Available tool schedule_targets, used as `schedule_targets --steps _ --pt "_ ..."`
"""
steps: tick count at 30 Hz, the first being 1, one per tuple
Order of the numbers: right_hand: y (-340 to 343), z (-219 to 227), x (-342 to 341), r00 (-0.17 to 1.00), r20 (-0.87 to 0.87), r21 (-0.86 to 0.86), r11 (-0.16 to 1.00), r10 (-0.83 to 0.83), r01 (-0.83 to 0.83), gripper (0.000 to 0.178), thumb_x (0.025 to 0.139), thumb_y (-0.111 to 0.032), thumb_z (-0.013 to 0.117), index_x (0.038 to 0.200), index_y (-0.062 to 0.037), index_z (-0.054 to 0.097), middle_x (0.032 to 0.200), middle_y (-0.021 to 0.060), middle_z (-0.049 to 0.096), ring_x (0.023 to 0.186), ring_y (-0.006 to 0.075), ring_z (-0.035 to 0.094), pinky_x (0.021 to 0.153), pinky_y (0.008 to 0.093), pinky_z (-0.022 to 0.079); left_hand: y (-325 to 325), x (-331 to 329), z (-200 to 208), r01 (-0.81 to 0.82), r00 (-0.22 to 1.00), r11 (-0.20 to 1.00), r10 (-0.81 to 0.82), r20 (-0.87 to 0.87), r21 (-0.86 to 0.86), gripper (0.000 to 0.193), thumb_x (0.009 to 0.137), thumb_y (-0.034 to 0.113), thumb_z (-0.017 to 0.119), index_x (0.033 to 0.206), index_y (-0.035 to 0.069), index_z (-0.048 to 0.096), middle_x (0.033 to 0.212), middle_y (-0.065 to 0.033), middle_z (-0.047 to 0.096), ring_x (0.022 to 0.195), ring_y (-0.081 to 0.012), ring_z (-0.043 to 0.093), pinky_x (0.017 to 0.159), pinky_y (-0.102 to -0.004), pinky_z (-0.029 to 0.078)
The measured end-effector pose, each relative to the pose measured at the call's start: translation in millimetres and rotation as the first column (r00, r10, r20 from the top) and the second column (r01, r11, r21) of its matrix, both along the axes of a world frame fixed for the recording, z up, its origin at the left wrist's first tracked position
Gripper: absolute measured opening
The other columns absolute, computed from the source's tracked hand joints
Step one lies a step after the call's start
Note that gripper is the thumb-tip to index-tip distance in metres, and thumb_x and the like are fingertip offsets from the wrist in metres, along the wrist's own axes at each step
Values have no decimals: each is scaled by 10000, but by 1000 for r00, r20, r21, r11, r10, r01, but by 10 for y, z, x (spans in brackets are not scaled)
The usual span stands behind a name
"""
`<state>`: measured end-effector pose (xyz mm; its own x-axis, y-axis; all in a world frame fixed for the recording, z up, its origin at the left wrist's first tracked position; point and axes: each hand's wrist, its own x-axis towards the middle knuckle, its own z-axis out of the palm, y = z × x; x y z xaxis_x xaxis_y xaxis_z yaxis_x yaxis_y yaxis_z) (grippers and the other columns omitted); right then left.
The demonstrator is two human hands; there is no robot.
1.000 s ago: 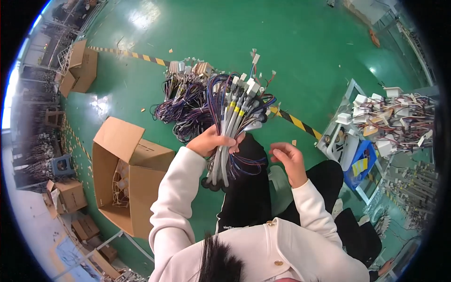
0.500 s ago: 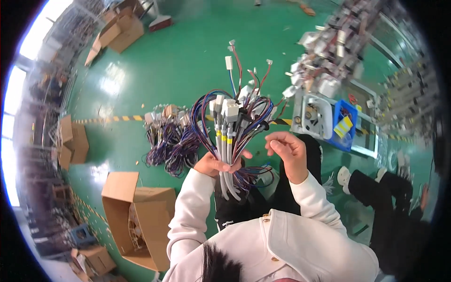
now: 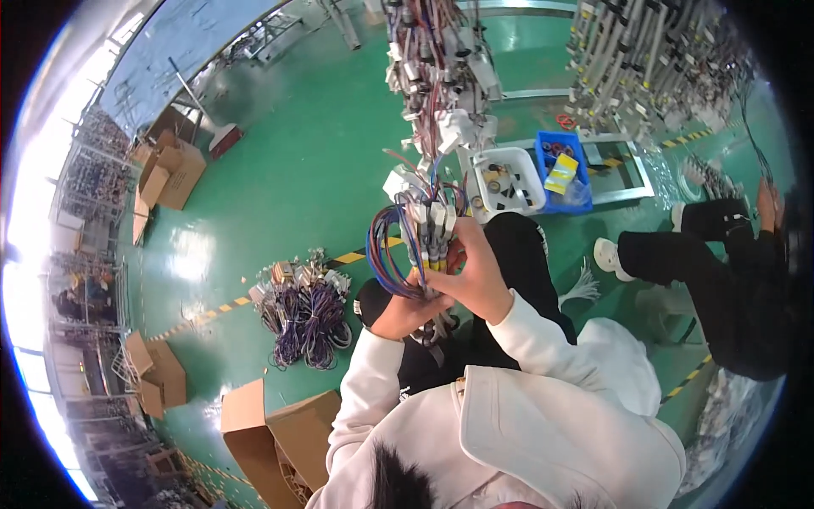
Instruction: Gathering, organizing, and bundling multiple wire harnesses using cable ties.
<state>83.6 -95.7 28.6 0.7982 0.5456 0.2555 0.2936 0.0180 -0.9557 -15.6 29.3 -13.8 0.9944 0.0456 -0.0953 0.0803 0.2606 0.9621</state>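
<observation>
– Left hand (image 3: 404, 316) is wrapped round the wire-harness bundle (image 3: 435, 225); now its yellow-banded cables (image 3: 435, 252) are pinched by the right hand (image 3: 476, 270), free a second ago!
– Where's it held?
– Above the lap (image 3: 524, 271), near the white tray's edge (image 3: 507, 153); green floor (image 3: 314, 170) stretches leftward.

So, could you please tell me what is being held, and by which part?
A cable bundle: the right hand holds it near its yellow bands, the left hand closer to the person's body.
</observation>
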Motion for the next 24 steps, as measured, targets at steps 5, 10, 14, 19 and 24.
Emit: schedule_targets --steps 5,10,14,19,24 --pt "-105 -86 -27 951 178 -94 958 -252 272 534 635 -310 766 1017 -37 510 991 164 498 900 360 549 728 408 466 -109 51 -155 173 976 869 -215 39 463 465 863 110 621 1262 24 397 1103 -40 543 990 -125 503 846 -300 431" --pt "-133 -144 -82 941 -150 133 936 -305 324 402 693 -196 750 941 17 516 819 136 628 724 232 637 672 312 496 -410 84 -103 -9 1000 992 10 -6 127 621 911 92 519 1421 78 165 1271 -41 424 1096 -128 456 912 -292 402" --pt "-182 -252 -100 844 -502 354 846 -188 399 252 735 -45 692 915 17 527 800 51 615 681 98 585 605 244 477 -652 176 -6 -231 970 959 214 -117 -166 612 952 96 434 1444 58 73 1377 -64 326 1225 -144 358 989 -276 333" --pt "-418 -158 -86 724 -688 510 742 49 435 261 741 6 665 970 -2 540 856 27 597 754 81 560 678 223 450 -845 276 20 -270 962 941 255 -95 -205 528 933 119 488 1390 17 245 1297 -67 425 1164 -143 424 977 -280 343" --pt "-761 -258 -52 717 -690 462 703 -99 541 352 732 -22 696 1042 -3 531 878 8 560 770 71 528 699 218 434 -1027 416 24 -92 990 973 67 -123 -212 516 847 90 610 1301 15 377 1210 -67 506 1093 -156 497 942 -299 387"
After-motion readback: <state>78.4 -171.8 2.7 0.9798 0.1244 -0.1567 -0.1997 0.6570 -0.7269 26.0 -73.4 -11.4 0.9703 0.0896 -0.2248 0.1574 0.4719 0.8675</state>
